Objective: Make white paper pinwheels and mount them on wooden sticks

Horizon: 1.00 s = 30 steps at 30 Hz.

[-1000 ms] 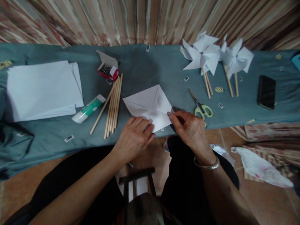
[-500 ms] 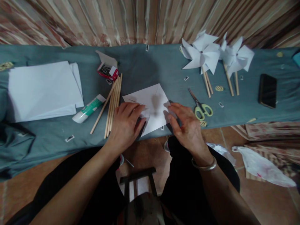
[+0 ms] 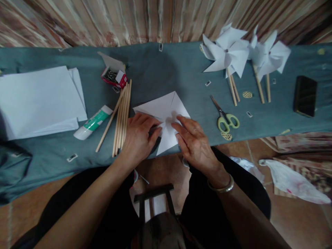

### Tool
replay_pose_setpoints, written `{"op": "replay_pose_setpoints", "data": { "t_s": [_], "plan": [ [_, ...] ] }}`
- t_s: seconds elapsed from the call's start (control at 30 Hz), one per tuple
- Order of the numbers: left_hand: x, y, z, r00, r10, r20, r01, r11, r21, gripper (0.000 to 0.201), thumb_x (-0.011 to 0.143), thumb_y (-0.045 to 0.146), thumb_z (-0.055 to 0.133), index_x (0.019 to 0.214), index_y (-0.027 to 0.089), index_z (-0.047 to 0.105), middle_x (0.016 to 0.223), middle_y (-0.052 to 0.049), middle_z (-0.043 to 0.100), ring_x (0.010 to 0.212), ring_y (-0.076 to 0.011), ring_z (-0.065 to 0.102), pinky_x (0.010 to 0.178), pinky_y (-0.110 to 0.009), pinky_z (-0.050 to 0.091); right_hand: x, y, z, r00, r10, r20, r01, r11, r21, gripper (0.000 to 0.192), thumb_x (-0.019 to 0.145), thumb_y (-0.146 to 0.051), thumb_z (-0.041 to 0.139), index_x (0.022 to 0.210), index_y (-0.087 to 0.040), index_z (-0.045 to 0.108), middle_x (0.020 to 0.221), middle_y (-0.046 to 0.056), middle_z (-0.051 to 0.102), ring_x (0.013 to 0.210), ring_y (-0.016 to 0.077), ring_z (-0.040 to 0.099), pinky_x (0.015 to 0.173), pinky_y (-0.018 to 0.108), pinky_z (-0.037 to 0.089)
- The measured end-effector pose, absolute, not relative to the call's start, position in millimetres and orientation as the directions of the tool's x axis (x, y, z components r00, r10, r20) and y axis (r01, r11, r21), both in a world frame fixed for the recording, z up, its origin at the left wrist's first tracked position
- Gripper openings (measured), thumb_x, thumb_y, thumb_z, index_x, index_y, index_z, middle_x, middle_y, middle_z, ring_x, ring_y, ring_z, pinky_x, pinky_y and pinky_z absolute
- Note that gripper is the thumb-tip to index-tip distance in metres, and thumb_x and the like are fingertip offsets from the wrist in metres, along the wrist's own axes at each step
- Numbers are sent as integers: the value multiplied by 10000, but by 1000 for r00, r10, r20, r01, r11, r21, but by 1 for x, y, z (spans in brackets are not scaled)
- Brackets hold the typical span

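L hand (image 3: 138,136) at cut paper (image 3: 164,106), grip half-curled, can't tell if pinching; R hand (image 3: 194,143) over it, grip spread loose.

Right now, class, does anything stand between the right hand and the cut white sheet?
Nothing visible does. The right hand reaches directly over the cut white sheet; the scissors lie off to the hand's right.

White paper (image 3: 163,108), grey-green cloth (image 3: 153,74), lime-handled scissors (image 3: 223,114), green-and-white tube (image 3: 93,122), tan sticks (image 3: 123,119), red-and-white box (image 3: 123,82)
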State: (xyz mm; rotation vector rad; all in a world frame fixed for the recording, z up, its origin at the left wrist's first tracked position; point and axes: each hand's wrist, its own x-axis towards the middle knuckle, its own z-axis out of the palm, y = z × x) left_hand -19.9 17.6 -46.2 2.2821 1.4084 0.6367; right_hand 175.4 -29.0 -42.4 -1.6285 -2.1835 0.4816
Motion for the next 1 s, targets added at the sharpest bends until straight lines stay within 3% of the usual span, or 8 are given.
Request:
{"op": "replay_pose_setpoints", "data": {
  "t_s": [0.23, 0.33, 0.5, 0.63, 0.77, 1.0],
  "plan": [
    [-19, 20, -46, 382, 907, 177, 724, -413, 553, 144, 902, 273, 529, 873, 203, 652, 876, -48, 676, 906, -245, 591, 833, -419, 443, 174, -26, -41, -235, 962, 137, 825, 272, -496, 414, 982, -255, 381, 1366, -220, 532, 1472, 98, 492, 1373, 259, 443, 1137, 465, 380],
    [-18, 21, -46, 385, 907, 170, 729, -412, 547, 132, 899, 271, 535, 858, 212, 646, 866, -43, 678, 900, -245, 592, 821, -415, 442, 170, -23, -40, -229, 968, 102, 853, 249, -459, 421, 982, -265, 370, 1379, -263, 510, 1496, 74, 466, 1395, 259, 414, 1135, 476, 371],
    [-18, 21, -44, 387, 907, 167, 729, -411, 548, 131, 901, 270, 539, 846, 215, 645, 857, -40, 679, 901, -241, 592, 820, -414, 436, 166, -20, -41, -239, 970, 52, 874, 238, -424, 412, 972, -243, 369, 1340, -208, 552, 1500, 113, 455, 1397, 274, 402, 1131, 467, 374],
    [-19, 20, -44, 397, 903, 163, 721, -417, 554, 149, 906, 273, 533, 822, 219, 643, 825, -32, 670, 866, -230, 590, 793, -399, 434, 166, -21, -42, -222, 973, 58, 868, 225, -442, 412, 968, -228, 388, 1349, -285, 533, 1495, 69, 466, 1403, 256, 398, 1130, 463, 378],
    [-21, 21, -44, 396, 903, 167, 714, -417, 562, 153, 911, 280, 530, 833, 219, 646, 822, -32, 667, 854, -225, 592, 779, -390, 438, 166, -21, -41, -228, 972, 55, 874, 229, -428, 408, 967, -213, 386, 1342, -221, 546, 1494, 98, 464, 1406, 269, 395, 1140, 466, 363],
    [-20, 25, -46, 395, 903, 170, 745, -423, 515, 156, 909, 281, 538, 820, 219, 649, 829, -40, 673, 875, -239, 596, 795, -409, 439, 165, -21, -42, -211, 976, 50, 851, 209, -483, 444, 959, -226, 407, 1378, -329, 510, 1489, 46, 475, 1399, 292, 402, 1105, 510, 401]
  ]
}}
